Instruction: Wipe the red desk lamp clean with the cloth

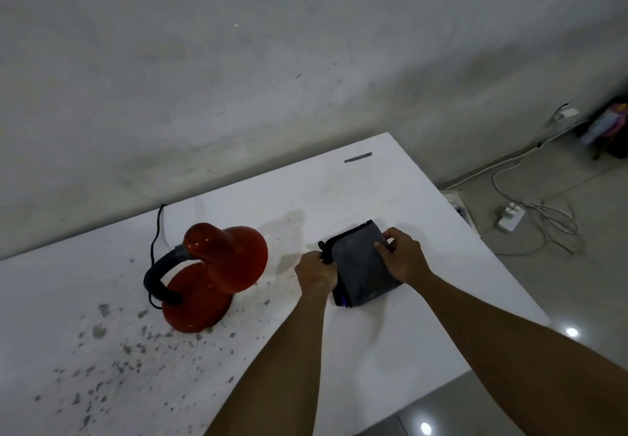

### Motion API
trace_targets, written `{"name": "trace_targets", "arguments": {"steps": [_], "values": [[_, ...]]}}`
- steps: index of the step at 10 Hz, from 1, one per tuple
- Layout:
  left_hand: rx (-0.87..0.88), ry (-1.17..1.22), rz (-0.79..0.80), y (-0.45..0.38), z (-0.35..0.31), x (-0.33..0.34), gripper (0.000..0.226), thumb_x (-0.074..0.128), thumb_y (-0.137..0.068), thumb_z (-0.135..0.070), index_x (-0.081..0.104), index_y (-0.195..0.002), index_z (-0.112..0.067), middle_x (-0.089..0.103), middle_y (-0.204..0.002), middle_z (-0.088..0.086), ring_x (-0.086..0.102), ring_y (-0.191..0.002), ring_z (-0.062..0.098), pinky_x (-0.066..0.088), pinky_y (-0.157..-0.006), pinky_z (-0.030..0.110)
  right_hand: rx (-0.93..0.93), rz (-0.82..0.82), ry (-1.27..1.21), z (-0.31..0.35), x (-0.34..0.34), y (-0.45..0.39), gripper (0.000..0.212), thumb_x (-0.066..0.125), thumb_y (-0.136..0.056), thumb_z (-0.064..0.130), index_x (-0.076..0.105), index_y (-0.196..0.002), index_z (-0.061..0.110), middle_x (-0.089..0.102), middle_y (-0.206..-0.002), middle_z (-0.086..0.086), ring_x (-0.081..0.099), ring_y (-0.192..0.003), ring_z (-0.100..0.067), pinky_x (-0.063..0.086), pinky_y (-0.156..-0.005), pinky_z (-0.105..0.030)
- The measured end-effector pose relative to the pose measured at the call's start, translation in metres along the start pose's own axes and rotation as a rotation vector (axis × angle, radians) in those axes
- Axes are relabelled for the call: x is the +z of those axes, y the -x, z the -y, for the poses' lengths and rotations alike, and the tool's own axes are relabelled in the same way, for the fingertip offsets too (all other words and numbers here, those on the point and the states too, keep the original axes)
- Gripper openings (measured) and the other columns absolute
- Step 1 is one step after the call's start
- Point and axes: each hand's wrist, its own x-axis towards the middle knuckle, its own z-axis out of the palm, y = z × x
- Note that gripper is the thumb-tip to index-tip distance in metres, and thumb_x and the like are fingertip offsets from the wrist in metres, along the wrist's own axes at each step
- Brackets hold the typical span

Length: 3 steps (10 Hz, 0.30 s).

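The red desk lamp (217,267) stands on the white table (424,350), left of centre, with a round base, a bent grey-black neck and its shade tipped down to the right. A folded grey cloth (362,267) with a dark edge lies on the table to the lamp's right. My left hand (316,274) grips the cloth's left edge. My right hand (404,255) pinches its upper right side. Both hands are well apart from the lamp.
Grey specks and smudges cover the tabletop around and in front of the lamp. A black cord (157,232) runs from the lamp over the table's back edge. A grey strip (358,157) lies near the far corner. White cables and a power strip (509,220) lie on the floor at right.
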Motion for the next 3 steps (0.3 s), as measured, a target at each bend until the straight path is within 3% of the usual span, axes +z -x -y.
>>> {"name": "trace_targets", "arguments": {"steps": [1,2,3], "values": [[0.005,-0.036,0.026,0.007,0.004,0.003,0.054,0.067,-0.090,-0.020,0.049,-0.139,-0.008,0.058,-0.138,0.011,0.055,-0.127,0.028,0.044,-0.101,0.029,0.027,0.027,0.174,-0.006,0.002,0.004,0.041,0.069,-0.095,0.040,0.057,-0.125,0.015,0.060,-0.121,-0.010,0.061,-0.113,-0.032,0.054,-0.092,-0.045],[0.139,-0.053,0.043,0.016,-0.006,-0.006,0.070,0.067,-0.091,-0.023,0.033,-0.149,-0.010,0.044,-0.150,0.012,0.044,-0.138,0.028,0.039,-0.109,0.033,-0.002,0.005,0.268,0.000,0.001,0.006,0.062,0.065,-0.095,0.048,0.046,-0.145,0.017,0.051,-0.143,-0.011,0.051,-0.131,-0.034,0.046,-0.106,-0.050],[0.341,-0.095,0.016,0.028,-0.034,-0.032,0.074,0.063,-0.093,-0.031,0.024,-0.154,-0.014,0.033,-0.158,0.007,0.031,-0.146,0.025,0.030,-0.116,0.035,-0.059,0.004,0.332,0.026,-0.011,0.008,0.081,0.054,-0.096,0.063,0.027,-0.160,0.020,0.029,-0.167,-0.008,0.026,-0.154,-0.032,0.024,-0.123,-0.053]]}}
